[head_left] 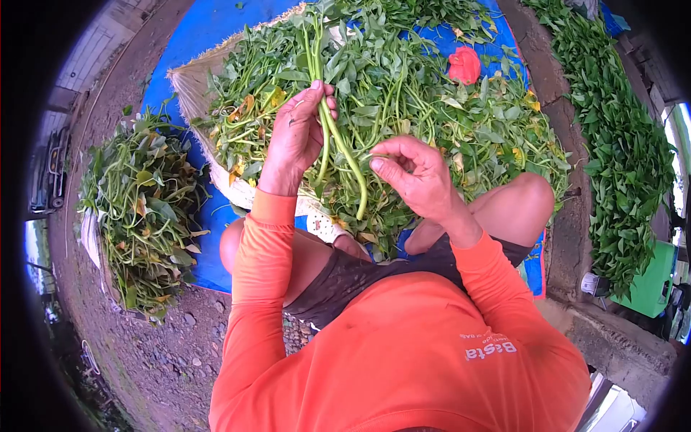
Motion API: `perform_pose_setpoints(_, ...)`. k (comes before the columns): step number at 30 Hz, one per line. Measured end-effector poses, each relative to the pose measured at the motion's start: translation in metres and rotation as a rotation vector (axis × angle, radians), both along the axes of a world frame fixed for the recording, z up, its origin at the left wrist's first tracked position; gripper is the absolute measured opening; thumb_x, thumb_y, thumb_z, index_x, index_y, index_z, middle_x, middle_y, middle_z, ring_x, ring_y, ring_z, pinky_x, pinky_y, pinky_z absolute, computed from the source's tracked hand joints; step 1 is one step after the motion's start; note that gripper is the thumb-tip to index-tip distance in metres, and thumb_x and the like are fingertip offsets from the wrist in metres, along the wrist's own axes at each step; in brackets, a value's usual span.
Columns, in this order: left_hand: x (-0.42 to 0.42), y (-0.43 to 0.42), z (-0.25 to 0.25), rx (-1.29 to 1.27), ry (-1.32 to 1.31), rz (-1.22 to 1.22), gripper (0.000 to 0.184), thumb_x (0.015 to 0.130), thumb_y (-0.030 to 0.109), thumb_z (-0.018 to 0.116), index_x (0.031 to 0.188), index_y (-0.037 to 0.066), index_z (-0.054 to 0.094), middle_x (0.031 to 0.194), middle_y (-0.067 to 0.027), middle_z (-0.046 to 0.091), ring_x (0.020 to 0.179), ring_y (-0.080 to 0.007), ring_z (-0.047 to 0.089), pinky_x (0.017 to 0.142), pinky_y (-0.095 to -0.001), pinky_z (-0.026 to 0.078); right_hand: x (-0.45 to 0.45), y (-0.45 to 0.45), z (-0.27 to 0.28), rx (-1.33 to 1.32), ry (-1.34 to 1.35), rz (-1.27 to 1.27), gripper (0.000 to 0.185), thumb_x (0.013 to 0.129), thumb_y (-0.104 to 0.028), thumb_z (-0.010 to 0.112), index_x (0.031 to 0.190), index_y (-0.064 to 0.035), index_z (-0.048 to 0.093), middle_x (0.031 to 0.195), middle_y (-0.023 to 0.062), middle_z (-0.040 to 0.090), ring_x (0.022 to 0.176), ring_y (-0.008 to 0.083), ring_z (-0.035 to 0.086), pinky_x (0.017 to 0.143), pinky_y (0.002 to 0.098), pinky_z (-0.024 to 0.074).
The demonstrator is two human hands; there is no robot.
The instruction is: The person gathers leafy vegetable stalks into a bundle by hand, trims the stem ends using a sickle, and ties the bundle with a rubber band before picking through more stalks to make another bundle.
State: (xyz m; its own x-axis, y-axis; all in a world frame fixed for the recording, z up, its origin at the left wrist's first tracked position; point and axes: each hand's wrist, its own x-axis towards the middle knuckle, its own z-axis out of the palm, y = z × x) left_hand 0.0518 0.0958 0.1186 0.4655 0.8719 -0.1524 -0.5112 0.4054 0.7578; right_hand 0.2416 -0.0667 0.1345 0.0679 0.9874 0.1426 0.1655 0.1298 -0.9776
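Note:
My left hand (pixel 299 137) is closed around a few long green stems, which look like water spinach (pixel 347 155). Their thick pale ends hang down toward my lap, and the thinner tops rise above my fist. To the right of these stems is my right hand (pixel 416 176), its thumb and forefinger pinched together. A thin greenish bit shows at those fingertips, too small to name. Beneath both hands spreads a big heap of leafy stems (pixel 389 108), with some yellow leaves mixed in.
The heap lies on a pale woven sack (pixel 193 97) over a blue tarp (pixel 209 25). A red crumpled item (pixel 464 65) rests on the greens. Another leafy pile (pixel 144 216) stands at left. Beyond a concrete edge (pixel 558 122), cut greens (pixel 619 144) lie near a green container (pixel 650 281).

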Motion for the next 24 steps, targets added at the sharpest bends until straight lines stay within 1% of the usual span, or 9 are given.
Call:
perform_pose_setpoints(1,0.000,-0.002,0.004,-0.027,-0.029,-0.034,0.025,0.110,0.026,0.066,0.115,0.002,0.070,0.090,-0.0039,0.073,0.073,-0.0116,0.069,0.067,-0.0240,0.059,0.001,0.004,0.003,-0.050,0.060,-0.006,0.031,0.095,-0.007,0.078,0.126,-0.0056,0.072,0.079,-0.0021,0.058,0.069,0.0070,0.054,0.062,0.0280,0.0464)
perform_pose_setpoints(5,0.002,-0.008,0.005,-0.092,-0.093,-0.106,0.027,0.110,0.029,0.066,0.117,0.003,0.070,0.094,-0.0028,0.071,0.078,-0.0130,0.068,0.070,-0.0249,0.058,-0.012,0.030,-0.011,0.033,0.019,0.199,0.041,0.094,-0.001,0.079,0.134,-0.0059,0.069,0.083,-0.0053,0.052,0.072,0.0042,0.049,0.067,0.0248,0.0448)
perform_pose_setpoints(9,0.001,-0.007,0.007,-0.103,-0.118,-0.101,0.030,0.110,0.033,0.066,0.119,0.005,0.071,0.093,-0.0017,0.072,0.080,-0.0134,0.067,0.071,-0.0256,0.056,-0.039,0.031,-0.032,0.028,0.216,0.275,0.022,0.099,-0.011,0.081,0.117,-0.0011,0.074,0.096,0.0001,0.070,0.092,0.0092,0.067,0.085,0.0269,0.0555)
perform_pose_setpoints(10,-0.001,-0.005,0.005,-0.112,-0.115,-0.090,0.031,0.110,0.033,0.066,0.120,0.005,0.071,0.092,-0.0016,0.072,0.080,-0.0134,0.067,0.071,-0.0262,0.056,-0.049,0.029,-0.038,0.070,0.281,0.215,0.020,0.096,-0.011,0.082,0.111,-0.0010,0.075,0.085,-0.0011,0.066,0.077,0.0077,0.061,0.070,0.0292,0.0513)
perform_pose_setpoints(14,-0.001,-0.006,0.002,-0.219,-0.101,-0.030,0.029,0.109,0.030,0.067,0.122,0.004,0.070,0.103,-0.0066,0.077,0.094,-0.0199,0.073,0.084,-0.0323,0.061,-0.064,0.034,-0.041,0.147,0.277,-0.134,0.018,0.095,-0.010,0.083,0.110,-0.0019,0.075,0.086,0.0005,0.067,0.076,0.0102,0.062,0.069,0.0309,0.0517)
perform_pose_setpoints(15,0.001,-0.006,0.000,-0.214,-0.169,-0.059,0.028,0.109,0.028,0.067,0.122,0.004,0.070,0.108,-0.0094,0.079,0.104,-0.0238,0.075,0.096,-0.0389,0.061,-0.066,0.042,-0.037,0.177,0.290,-0.215,0.018,0.095,-0.010,0.083,0.109,-0.0020,0.075,0.085,0.0006,0.067,0.076,0.0105,0.062,0.068,0.0310,0.0514)
perform_pose_setpoints(19,0.010,-0.009,0.002,-0.227,-0.172,0.032,0.029,0.109,0.031,0.066,0.122,0.005,0.070,0.103,-0.0074,0.078,0.108,-0.0241,0.073,0.104,-0.0410,0.058,-0.061,0.061,-0.027,0.378,0.155,-0.274,0.013,0.101,-0.011,0.078,0.106,-0.0001,0.076,0.085,0.0010,0.066,0.076,0.0087,0.058,0.065,0.0279,0.0468)
perform_pose_setpoints(23,-0.004,0.009,0.000,-0.193,-0.245,0.083,0.023,0.108,0.030,0.069,0.119,0.011,0.072,0.107,-0.0021,0.078,0.106,-0.0188,0.073,0.089,-0.0345,0.058,-0.047,0.043,-0.031,0.191,0.198,-0.139,0.012,0.101,-0.011,0.078,0.103,0.0006,0.076,0.079,0.0012,0.066,0.070,0.0084,0.056,0.063,0.0291,0.0467)
perform_pose_setpoints(24,-0.002,0.013,0.003,-0.161,-0.176,0.208,0.027,0.106,0.031,0.072,0.119,0.007,0.072,0.106,-0.0057,0.079,0.100,-0.0184,0.074,0.093,-0.0342,0.059,-0.040,0.036,-0.036,0.166,0.163,-0.095,0.012,0.100,-0.011,0.080,0.101,0.0009,0.076,0.080,0.0000,0.066,0.072,0.0067,0.057,0.064,0.0271,0.0471)
